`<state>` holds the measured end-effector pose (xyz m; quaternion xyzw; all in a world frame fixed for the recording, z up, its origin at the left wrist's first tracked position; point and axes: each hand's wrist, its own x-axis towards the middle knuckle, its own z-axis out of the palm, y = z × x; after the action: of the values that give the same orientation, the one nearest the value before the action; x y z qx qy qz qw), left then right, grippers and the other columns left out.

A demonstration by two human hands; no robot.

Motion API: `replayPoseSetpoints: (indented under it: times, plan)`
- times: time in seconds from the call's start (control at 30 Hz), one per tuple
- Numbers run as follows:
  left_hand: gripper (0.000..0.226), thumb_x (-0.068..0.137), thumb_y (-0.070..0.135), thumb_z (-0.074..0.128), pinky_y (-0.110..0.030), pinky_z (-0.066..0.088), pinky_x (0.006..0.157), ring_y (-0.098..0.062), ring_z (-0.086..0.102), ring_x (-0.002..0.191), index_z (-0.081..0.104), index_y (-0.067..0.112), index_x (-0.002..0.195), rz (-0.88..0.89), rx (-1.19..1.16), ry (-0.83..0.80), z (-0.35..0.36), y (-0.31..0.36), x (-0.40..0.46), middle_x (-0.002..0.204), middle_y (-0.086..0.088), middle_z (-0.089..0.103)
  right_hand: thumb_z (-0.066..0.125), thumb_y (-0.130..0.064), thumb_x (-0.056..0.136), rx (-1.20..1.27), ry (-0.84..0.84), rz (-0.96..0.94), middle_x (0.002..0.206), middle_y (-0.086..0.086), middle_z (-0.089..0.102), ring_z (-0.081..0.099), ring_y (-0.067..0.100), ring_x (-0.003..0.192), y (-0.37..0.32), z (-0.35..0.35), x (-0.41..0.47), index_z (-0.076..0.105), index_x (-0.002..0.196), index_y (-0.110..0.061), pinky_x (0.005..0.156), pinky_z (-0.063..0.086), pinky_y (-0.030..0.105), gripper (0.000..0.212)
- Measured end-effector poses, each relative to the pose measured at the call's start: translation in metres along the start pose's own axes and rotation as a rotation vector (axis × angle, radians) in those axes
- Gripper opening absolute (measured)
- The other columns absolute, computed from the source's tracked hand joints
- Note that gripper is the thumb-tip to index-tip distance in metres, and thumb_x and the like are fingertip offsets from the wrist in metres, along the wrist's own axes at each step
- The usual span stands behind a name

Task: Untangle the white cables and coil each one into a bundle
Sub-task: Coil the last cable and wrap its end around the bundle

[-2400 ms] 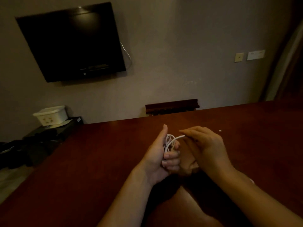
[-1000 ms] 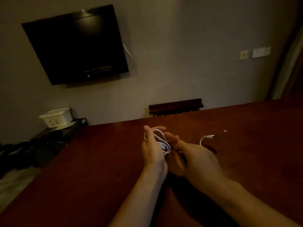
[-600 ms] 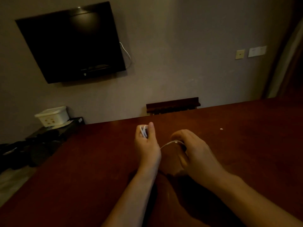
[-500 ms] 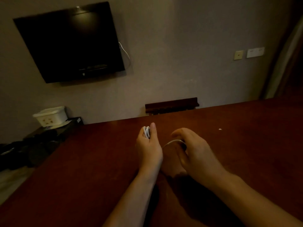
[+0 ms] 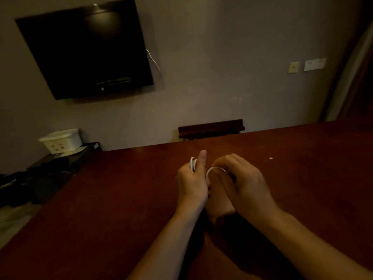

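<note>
1. Dim room. We see both hands held close together just above a dark red-brown table [image 5: 302,178], forearms reaching in from the near edge.
2. Left hand [image 5: 192,183]: fingers curled around a small coil of the white cable [image 5: 193,163], thumb pointing up beside it. Only a few loops show past the knuckles at the top of the fist; the rest of the bundle is hidden inside the hand.
3. Right hand [image 5: 244,184]: fingers curled over, tips pinching a free stretch of the same cable. That stretch arcs from the left fist across to the right fingertips. We cannot see the cable's end.
4. A small white speck [image 5: 271,158] lies on the table, well to the right of the hands.
5. Beyond the table: a dark wall-mounted television [image 5: 84,51] with a thin white wire hanging at its right edge, wall plates [image 5: 307,65] at right, a dark wooden chair back [image 5: 211,129] at the far table edge.
6. Far left: a white plastic bin [image 5: 61,140] on a low dark stand.
</note>
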<state>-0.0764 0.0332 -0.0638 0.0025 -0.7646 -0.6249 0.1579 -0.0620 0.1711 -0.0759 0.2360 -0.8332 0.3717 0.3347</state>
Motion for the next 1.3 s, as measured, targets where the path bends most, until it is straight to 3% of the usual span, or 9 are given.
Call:
replayPoseSetpoints:
  times: [0.13,0.17,0.2,0.27,0.4,0.5,0.7,1.0,1.3]
  plan:
    - [0.098,0.080,0.094,0.030,-0.030,0.052,0.067,-0.028,0.065,0.070,0.063,0.002,0.084,-0.135,-0.243,-0.229,0.003,0.009,-0.006,0.075,0.007,0.044,0.042,-0.052,0.100,0.037,0.002,0.006,0.105,-0.015,0.062,0.064,0.005,0.088,0.002,0.002,0.000,0.066,0.110,-0.026,0.068,0.061,0.035,0.037]
    - [0.102,0.087,0.089,0.024,-0.025,0.058,0.069,-0.025,0.071,0.068,0.063,-0.005,0.084,-0.203,-0.300,-0.315,0.001,0.013,-0.009,0.107,-0.022,0.056,0.043,-0.053,0.098,0.022,0.007,0.002,0.103,-0.014,0.062,0.063,0.004,0.087,0.001,0.001,0.000,0.065,0.108,-0.025,0.068,0.060,0.034,0.037]
    - [0.095,0.095,0.081,0.018,-0.017,0.054,0.057,-0.016,0.068,0.054,0.057,-0.003,0.075,-0.233,-0.329,-0.394,-0.002,0.017,-0.013,0.055,-0.010,0.061,0.045,-0.055,0.097,-0.003,0.022,0.002,0.099,-0.015,0.062,0.062,0.003,0.083,0.001,0.000,0.000,0.065,0.105,-0.026,0.066,0.060,0.031,0.036]
    - [0.082,0.096,0.079,0.017,-0.014,0.035,0.038,-0.007,0.045,0.034,0.048,0.010,0.063,-0.222,-0.319,-0.501,-0.006,0.017,-0.016,0.046,0.000,0.048,0.049,-0.060,0.094,-0.073,0.071,0.027,0.086,-0.016,0.058,0.057,0.000,0.073,0.000,-0.004,0.000,0.060,0.095,-0.031,0.059,0.055,0.027,0.031]
    - [0.071,0.093,0.078,0.037,-0.021,0.024,0.039,-0.012,0.029,0.036,0.067,0.016,0.073,-0.153,-0.219,-0.539,-0.008,0.011,-0.013,0.050,-0.001,0.033,0.041,-0.076,0.081,-0.155,0.042,0.177,0.071,-0.018,0.055,0.054,-0.001,0.067,0.003,-0.008,0.000,0.052,0.080,-0.041,0.059,0.051,0.028,0.037]
    - [0.070,0.098,0.072,0.038,-0.024,0.031,0.040,-0.013,0.034,0.036,0.064,0.007,0.097,-0.167,-0.223,-0.504,-0.005,0.008,-0.015,0.048,0.001,0.037,0.043,-0.078,0.077,-0.032,-0.031,0.219,0.076,-0.013,0.062,0.063,0.001,0.069,0.011,-0.004,0.000,0.058,0.088,-0.038,0.062,0.058,0.032,0.044]
    - [0.070,0.094,0.074,0.042,-0.026,0.043,0.046,-0.016,0.053,0.048,0.064,0.007,0.091,-0.186,-0.264,-0.251,-0.001,0.004,-0.011,0.056,-0.001,0.056,0.044,-0.078,0.092,0.108,-0.119,0.199,0.102,-0.017,0.066,0.067,0.001,0.095,0.011,-0.002,-0.003,0.056,0.114,-0.039,0.085,0.059,0.038,0.046]
    - [0.045,0.080,0.050,0.075,-0.024,0.036,0.043,-0.011,0.036,0.045,0.047,0.017,0.069,-0.212,-0.705,-0.076,-0.003,0.006,0.003,0.054,0.001,0.035,0.047,-0.044,0.096,-0.001,-0.054,0.228,0.082,-0.014,0.058,0.059,0.005,0.072,-0.001,-0.004,-0.005,0.052,0.103,-0.039,0.062,0.058,0.040,0.010]
    - [0.055,0.090,0.068,0.044,-0.026,0.054,0.071,-0.013,0.066,0.079,0.078,0.027,0.106,-0.015,-0.326,0.051,0.007,0.003,-0.005,0.088,0.000,0.069,0.052,-0.034,0.106,-0.230,-0.185,0.275,0.085,-0.017,0.058,0.057,0.001,0.073,-0.010,-0.007,-0.001,0.056,0.107,-0.041,0.067,0.052,0.022,0.008]
